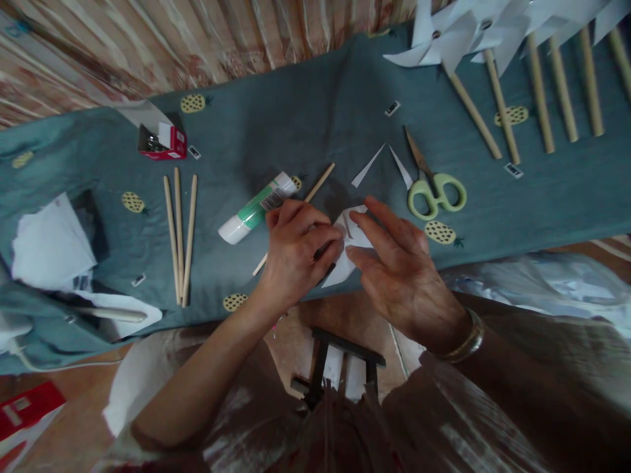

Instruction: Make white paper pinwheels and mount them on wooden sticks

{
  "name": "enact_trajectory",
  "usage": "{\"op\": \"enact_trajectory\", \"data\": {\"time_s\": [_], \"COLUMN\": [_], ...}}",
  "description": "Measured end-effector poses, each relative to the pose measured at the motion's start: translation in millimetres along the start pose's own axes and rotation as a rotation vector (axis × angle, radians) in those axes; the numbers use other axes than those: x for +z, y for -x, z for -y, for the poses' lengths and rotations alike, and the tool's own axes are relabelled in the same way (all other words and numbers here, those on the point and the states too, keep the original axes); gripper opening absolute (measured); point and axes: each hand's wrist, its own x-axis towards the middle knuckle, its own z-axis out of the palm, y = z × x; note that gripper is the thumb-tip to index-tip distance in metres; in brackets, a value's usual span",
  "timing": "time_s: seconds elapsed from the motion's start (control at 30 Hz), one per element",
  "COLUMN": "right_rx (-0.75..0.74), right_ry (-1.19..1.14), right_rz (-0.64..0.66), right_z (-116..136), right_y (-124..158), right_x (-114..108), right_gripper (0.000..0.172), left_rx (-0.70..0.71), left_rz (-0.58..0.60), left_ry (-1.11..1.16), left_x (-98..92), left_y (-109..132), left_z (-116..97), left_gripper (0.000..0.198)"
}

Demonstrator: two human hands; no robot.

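Both hands work on a white paper piece (351, 238) lying on the teal cloth (305, 112) near its front edge. My left hand (296, 253) is closed, its fingertips pinching the paper's left side, with something dark at the fingers. My right hand (394, 266) rests on the paper's right side with fingers stretched out, thumb and forefinger touching the sheet. A wooden stick (315, 187) runs under the left hand. A glue stick (256, 207) lies just left of it.
Green-handled scissors (434, 190) and two paper slivers (367, 165) lie behind the hands. Three sticks (180, 233) and a red box (165, 141) sit at left, white paper (49, 246) far left. Finished paper pinwheels on sticks (468, 39) line the far right.
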Motion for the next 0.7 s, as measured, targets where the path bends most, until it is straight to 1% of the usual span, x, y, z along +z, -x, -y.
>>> {"op": "enact_trajectory", "data": {"time_s": [0.17,0.23,0.37,0.5,0.7], "right_rx": [0.011,0.009,-0.008,-0.043,0.018], "right_ry": [-0.044,-0.045,-0.021,0.023,-0.047], "right_rz": [0.029,0.030,0.019,-0.017,0.015], "right_z": [0.2,0.1,-0.2,0.0,2.2], "right_y": [1.0,1.3,1.4,1.6,0.9], "right_x": [-0.3,-0.5,-0.3,1.0,0.0], "right_gripper": [0.038,0.038,0.034,0.027,0.040], "left_rx": [0.078,0.076,0.023,0.043,0.116], "left_rz": [0.006,0.029,0.110,0.136,0.103], "left_ry": [-0.051,-0.070,-0.048,-0.055,-0.122], "left_x": [1.9,0.3,-3.7,-4.6,-3.9], "left_y": [-1.8,-2.6,-4.6,-7.0,-7.9], "left_z": [0.2,-1.0,-4.3,-5.8,-6.6], "left_gripper": [0.011,0.010,0.010,0.011,0.015]}}
